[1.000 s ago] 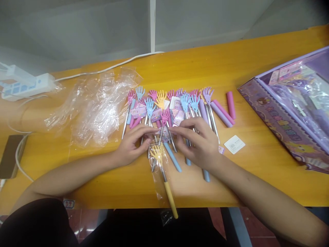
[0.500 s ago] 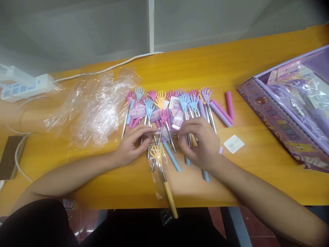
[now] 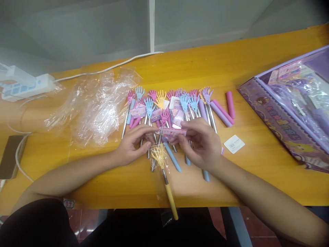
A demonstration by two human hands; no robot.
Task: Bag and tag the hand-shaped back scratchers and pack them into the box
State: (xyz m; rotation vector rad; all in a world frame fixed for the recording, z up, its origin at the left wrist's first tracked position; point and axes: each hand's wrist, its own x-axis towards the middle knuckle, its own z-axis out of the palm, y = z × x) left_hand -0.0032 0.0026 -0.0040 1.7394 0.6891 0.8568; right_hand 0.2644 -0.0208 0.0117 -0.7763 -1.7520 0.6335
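Note:
My left hand [image 3: 135, 142] pinches the top edge of a clear plastic bag [image 3: 159, 188]. Inside the bag lies a yellow back scratcher [image 3: 170, 197], its hand-shaped head uppermost and its handle reaching past the table's front edge. Between thumb and fingers my right hand [image 3: 202, 144] grips a small pink printed card [image 3: 174, 132], held flat just above the bag's mouth. Beneath and behind both hands are several loose back scratchers with blue [image 3: 184, 102], pink [image 3: 164, 116] and purple [image 3: 206, 94] heads, with more pink cards among them.
Crumpled clear bags [image 3: 102, 106] form a pile at the left. An open purple display box [image 3: 277, 120] holding packaged goods stands at the right, near a white card [image 3: 233, 144]. A power strip [image 3: 28, 87] with a white cable [image 3: 102, 71] lies at the back left.
My right hand has turned slightly and brought the pink card into plain view beside my left fingers. The bagged yellow back scratcher has shifted only a little.

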